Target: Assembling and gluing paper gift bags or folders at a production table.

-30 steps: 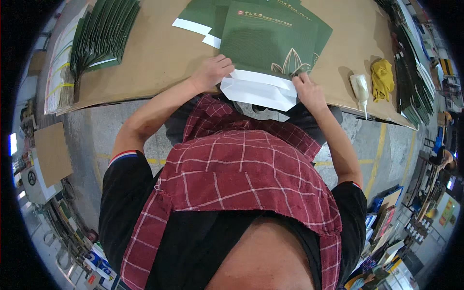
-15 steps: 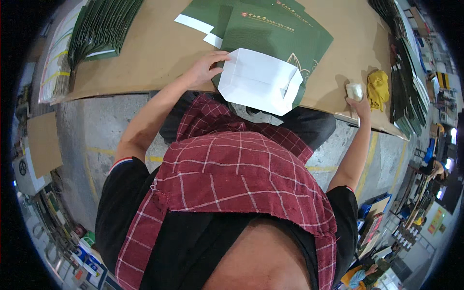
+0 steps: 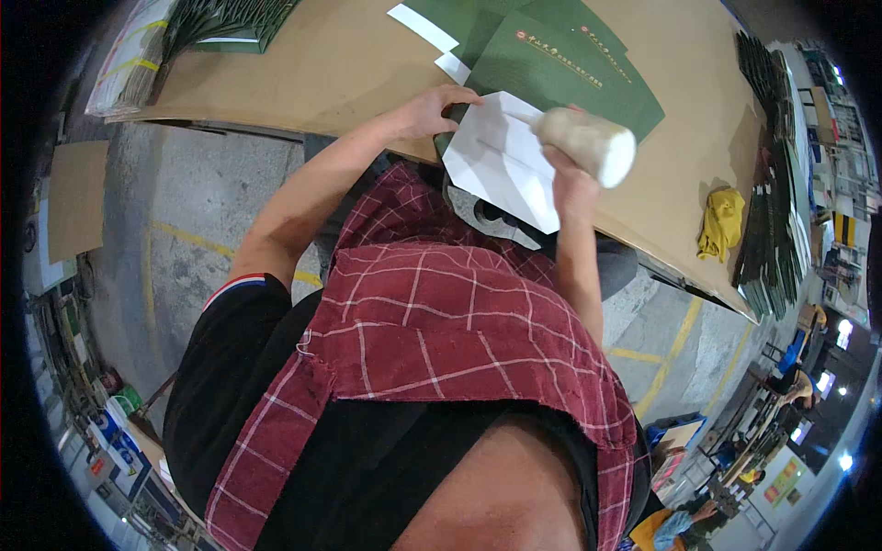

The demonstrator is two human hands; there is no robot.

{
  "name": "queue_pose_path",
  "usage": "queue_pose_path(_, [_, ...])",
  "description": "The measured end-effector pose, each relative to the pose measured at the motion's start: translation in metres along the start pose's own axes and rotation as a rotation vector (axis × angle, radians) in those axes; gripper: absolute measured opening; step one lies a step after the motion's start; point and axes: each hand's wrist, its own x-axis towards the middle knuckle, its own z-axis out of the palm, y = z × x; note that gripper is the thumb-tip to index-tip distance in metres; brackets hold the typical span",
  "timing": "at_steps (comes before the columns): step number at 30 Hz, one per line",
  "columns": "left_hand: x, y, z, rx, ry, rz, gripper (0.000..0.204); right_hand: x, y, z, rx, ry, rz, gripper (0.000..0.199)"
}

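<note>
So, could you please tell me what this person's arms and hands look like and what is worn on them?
Both hands are bare: the left hand and the right hand show no gloves, rings or watch. Both forearms are uncovered. The left arm has a short black sleeve with a red, white and blue striped cuff. The right sleeve is hidden.

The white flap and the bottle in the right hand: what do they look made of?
White flap: thin matte paper or card, judging by its sharp creases and flat folds. Bottle: probably cloudy, whitish plastic, though motion blur leaves that uncertain. The right hand grips it.
</note>
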Motion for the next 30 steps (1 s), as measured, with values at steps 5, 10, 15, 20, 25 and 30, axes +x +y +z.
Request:
queue_pose_path(5, [0.002,-0.007,0.001,-0.132,0.010,0.008,0.055,0.003,0.024,0.013,-0.291,-0.047,-0.037,0.065])
queue_pose_path(10, [0.002,-0.001,0.001,-0.085,0.003,-0.085,0.054,0.005,0.018,0.022,-0.407,-0.048,0.004,0.060])
queue_pose_path(15, [-0.001,-0.003,0.003,-0.086,0.055,0.003,0.055,0.005,0.020,0.024,-0.486,-0.064,-0.032,0.061])
queue_pose_path(20, [0.000,-0.003,0.001,-0.149,0.032,0.016,0.055,0.006,0.028,0.021,-0.524,-0.093,-0.102,0.061])
queue_pose_path(25, [-0.001,0.000,0.002,-0.151,0.039,0.012,0.053,0.006,0.022,0.021,-0.522,-0.114,-0.092,0.059])
queue_pose_path(30, [-0.001,0.000,0.002,-0.247,0.017,-0.007,0.053,0.007,0.020,0.022,-0.650,-0.146,-0.154,0.057])
